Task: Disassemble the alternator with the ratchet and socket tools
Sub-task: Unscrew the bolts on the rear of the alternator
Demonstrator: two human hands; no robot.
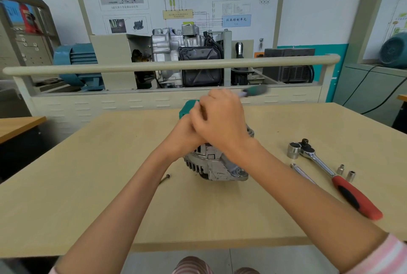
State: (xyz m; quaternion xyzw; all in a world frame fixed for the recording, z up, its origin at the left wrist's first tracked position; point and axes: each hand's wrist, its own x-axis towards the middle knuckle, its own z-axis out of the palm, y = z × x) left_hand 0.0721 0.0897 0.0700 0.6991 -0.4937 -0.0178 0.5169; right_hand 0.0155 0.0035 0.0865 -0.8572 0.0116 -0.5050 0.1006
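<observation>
the alternator (214,163) stands in the middle of the tabletop (88,185), mostly hidden under both hands. the right hand (220,119) is clamped on a blurred green-handled tool (255,91) above the teal cap (187,108); the left hand (185,135) lies beneath it, and i cannot tell its grip. judging by the blur, the tool may slip off its fastener, rounding it or tipping the unclamped housing toward the red ratchet (339,176).
</observation>
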